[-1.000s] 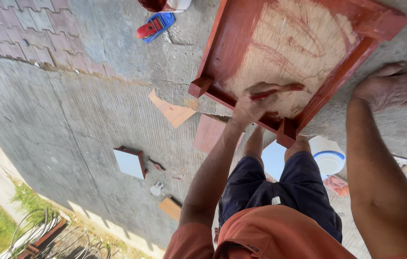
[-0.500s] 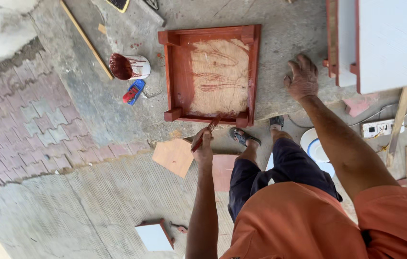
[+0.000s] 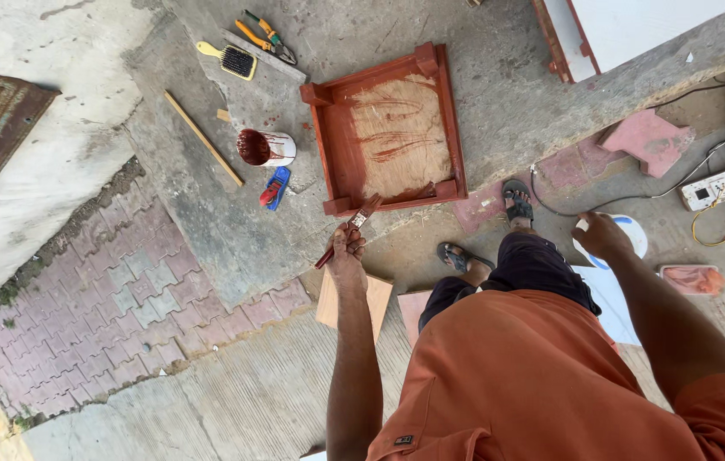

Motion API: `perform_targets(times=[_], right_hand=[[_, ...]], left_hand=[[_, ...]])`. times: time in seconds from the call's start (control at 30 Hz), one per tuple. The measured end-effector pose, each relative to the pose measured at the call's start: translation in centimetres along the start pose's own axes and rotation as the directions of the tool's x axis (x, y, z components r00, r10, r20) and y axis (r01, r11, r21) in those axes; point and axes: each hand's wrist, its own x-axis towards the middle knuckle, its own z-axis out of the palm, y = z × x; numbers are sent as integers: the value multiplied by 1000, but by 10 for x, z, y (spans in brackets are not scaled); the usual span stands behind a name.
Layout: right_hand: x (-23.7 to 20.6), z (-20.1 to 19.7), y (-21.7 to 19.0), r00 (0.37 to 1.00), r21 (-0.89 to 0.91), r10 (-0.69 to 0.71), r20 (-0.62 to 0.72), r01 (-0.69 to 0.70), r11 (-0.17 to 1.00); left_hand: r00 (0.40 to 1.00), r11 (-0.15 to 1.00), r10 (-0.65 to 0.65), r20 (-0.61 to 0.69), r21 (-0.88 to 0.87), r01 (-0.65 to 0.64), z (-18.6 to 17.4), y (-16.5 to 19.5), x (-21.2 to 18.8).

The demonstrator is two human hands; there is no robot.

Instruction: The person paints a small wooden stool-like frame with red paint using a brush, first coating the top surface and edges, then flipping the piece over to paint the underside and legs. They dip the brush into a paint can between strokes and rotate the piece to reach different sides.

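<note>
My left hand [image 3: 347,253] grips a paint brush [image 3: 350,227] with a red-brown handle, its bristles pointing at the near corner of a square wooden frame [image 3: 336,162]. The frame lies flat on the concrete, its rails painted red-brown and its inner panel pale with a few red strokes. An open paint can [image 3: 267,147] of dark red paint lies beside the frame's left side. My right hand [image 3: 603,236] hangs free with loosely curled fingers over a white round lid [image 3: 635,232]; it holds nothing that I can see.
A blue and red object [image 3: 274,186], a thin wooden stick [image 3: 203,137], a wire brush [image 3: 230,59] and pliers [image 3: 264,32] lie left of the frame. A power strip [image 3: 716,186] with cables and a pink block [image 3: 648,137] are at right. Small boards [image 3: 354,300] lie by my sandalled feet [image 3: 516,201].
My view has pulled back from the frame as I straightened up. My right hand has left the ground beside the frame and now hangs free. My left hand has kept the brush.
</note>
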Motion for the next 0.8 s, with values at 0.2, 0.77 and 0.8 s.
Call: perform_targets(times=[0.2,0.77,0.8], right_hand=[[-54,53,-18,990,-7,-1,144,2,1000],[-14,32,-97,972,-111,-186,146,203,973],[-9,26,-99,972,-133,-199,126,215,967]], left_hand=[[989,989,81,124,-130,-65,-40,20,-6],[1000,930,14,9,-368,-9,-84,28,-45],[1000,929,22,5,-369,-19,-82,34,-46]])
